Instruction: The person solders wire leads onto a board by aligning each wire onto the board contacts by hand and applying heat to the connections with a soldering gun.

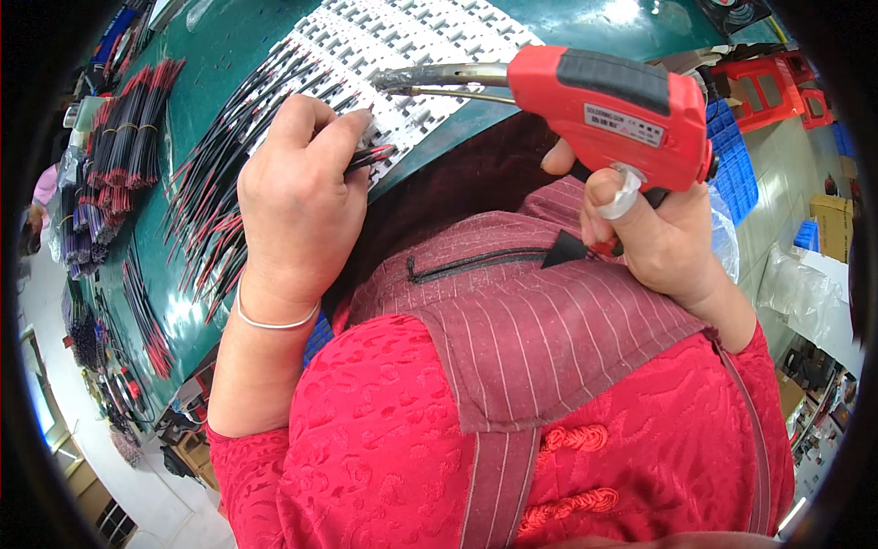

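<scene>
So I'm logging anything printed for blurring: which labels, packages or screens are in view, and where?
Label: small white rectangular sticker with dark print, on the side of the red soldering gun in the right hand.
Cardboard box: brown, at the far right edge.
No screens in view.
</scene>
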The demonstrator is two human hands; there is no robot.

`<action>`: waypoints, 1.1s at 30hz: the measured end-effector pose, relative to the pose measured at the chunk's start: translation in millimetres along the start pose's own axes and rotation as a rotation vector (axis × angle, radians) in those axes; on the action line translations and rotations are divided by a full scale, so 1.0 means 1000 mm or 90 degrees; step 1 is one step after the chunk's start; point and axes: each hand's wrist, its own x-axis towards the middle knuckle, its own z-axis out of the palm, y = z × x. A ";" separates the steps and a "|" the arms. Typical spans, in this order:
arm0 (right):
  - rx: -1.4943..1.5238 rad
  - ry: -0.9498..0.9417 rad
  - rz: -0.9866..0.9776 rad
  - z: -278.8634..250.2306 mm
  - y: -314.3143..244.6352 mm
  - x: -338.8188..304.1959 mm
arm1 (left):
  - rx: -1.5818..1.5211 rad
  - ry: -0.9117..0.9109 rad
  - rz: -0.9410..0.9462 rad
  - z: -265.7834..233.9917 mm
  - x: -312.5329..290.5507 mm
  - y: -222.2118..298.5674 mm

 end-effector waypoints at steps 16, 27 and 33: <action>0.018 0.004 0.015 0.003 -0.001 -0.001 | -0.026 0.039 0.038 0.004 0.001 -0.011; -0.028 -0.027 0.010 -0.003 0.006 -0.003 | -0.003 0.048 0.051 0.003 0.002 -0.009; 0.011 0.011 0.006 0.001 0.001 -0.004 | 0.004 0.048 0.061 0.004 0.000 -0.010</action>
